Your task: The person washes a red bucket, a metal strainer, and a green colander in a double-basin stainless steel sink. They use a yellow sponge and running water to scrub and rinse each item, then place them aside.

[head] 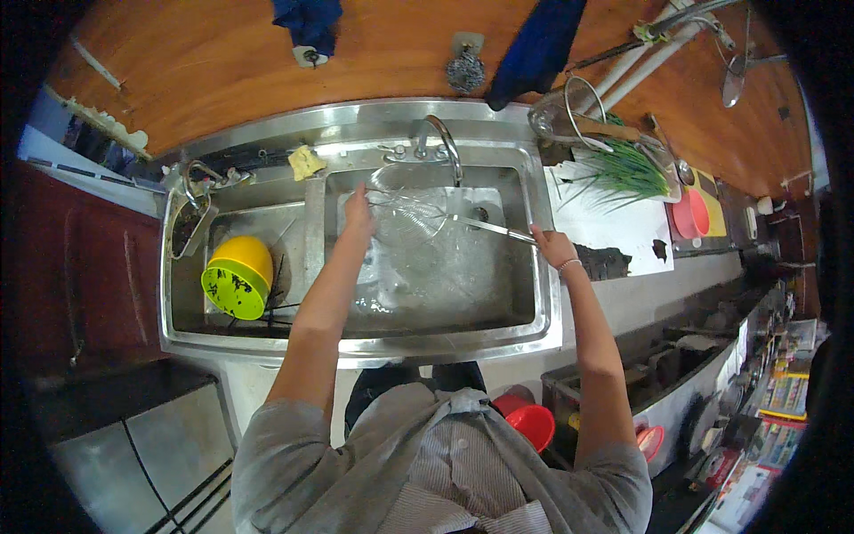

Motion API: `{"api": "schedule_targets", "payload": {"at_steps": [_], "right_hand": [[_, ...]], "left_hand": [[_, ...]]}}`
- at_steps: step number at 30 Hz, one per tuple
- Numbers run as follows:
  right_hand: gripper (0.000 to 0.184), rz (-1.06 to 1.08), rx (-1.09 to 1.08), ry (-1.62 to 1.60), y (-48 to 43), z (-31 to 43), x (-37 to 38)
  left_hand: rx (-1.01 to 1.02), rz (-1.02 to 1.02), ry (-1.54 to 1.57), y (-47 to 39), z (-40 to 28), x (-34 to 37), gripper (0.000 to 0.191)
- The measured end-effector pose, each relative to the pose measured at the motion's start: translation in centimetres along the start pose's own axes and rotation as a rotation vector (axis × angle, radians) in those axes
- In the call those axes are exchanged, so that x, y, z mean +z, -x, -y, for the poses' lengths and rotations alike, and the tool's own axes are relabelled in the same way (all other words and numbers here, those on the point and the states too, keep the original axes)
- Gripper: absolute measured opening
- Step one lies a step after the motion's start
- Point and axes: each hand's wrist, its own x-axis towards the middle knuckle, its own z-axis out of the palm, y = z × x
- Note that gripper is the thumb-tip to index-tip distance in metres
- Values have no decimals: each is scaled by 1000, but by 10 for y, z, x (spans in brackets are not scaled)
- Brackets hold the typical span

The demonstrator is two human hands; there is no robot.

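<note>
A wire skimmer [430, 215] with a round open-wire head and a long metal handle [490, 227] is held over the right sink basin [430, 327]. My right hand [554, 247] grips the end of the handle near the basin's right rim. At the other side, my left hand [359, 212] is closed at the edge of the wire head; its fingertips are partly hidden. Just behind the handle, a curved chrome faucet [444, 133] points down into the basin. Rippled, foamy water [427, 274] lies in the basin below the skimmer.
In the left basin lies a tipped yellow-and-green bowl [235, 287] with dark bits inside. A yellow sponge [307, 162] rests on the sink's back ledge. Green onions [624, 173] and a pink bowl [690, 213] stand on the right counter. A red bucket [530, 427] is below.
</note>
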Motion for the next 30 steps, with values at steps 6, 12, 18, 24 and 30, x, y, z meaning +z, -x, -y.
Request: {"api": "schedule_targets", "payload": {"at_steps": [6,12,18,24,30], "right_hand": [[69,80,12,12,57,-43,-30],[65,263,85,56,92,-70,-38],[51,261,47,149,119,-79,-43],[18,-204,-17,465,159,-76,-19],[19,-475,-11,487,192,-75,6]], "left_hand": [[-142,93,86,34,25,69,29],[-205,174,20,63,35,98,26],[-444,426,-49,64,34,101,21],[-490,735,-432,62,32,92,46],[-318,1107,-1328,62,22,118,53]]}}
